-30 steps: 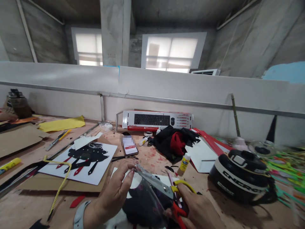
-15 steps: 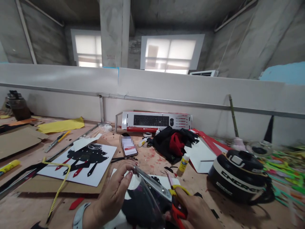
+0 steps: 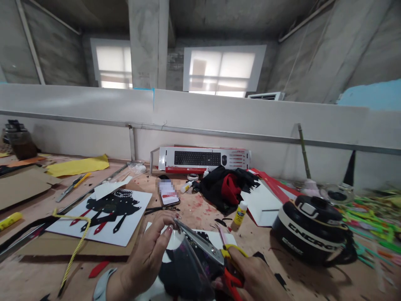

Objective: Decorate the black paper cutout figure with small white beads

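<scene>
Head cam: L hand at lower ctr, back of hand up, thumb + index pinched tight on top edge of a dark see-through sheet; film or thin cloth, can't tell. Lt. wristband on that arm. R hand, lower R of ctr, has its grip wrapped round yellow/red handles of scissors. Blades slant up-L along the sheet, tips right by L thumb + index. Can't tell if tips touch skin, nor how far apart the blades are.

Sheet hangs between both hands, in front of the worktop; white paper w/ black shapes shows under + thru it.

L of L hand: white card w/ black + red cutouts, lying on brown cardboard; yellow rope crosses both. Red scrap near the wristband.

Beyond the hands: phone, lit screen, face up; upright glue stick just past the scissor handles; bunched black cloth w/ red piece on it; keyboard box against the partition.

R side: big black bottle upright, well apart from L hand. Bright green strips piled past it.
</scene>
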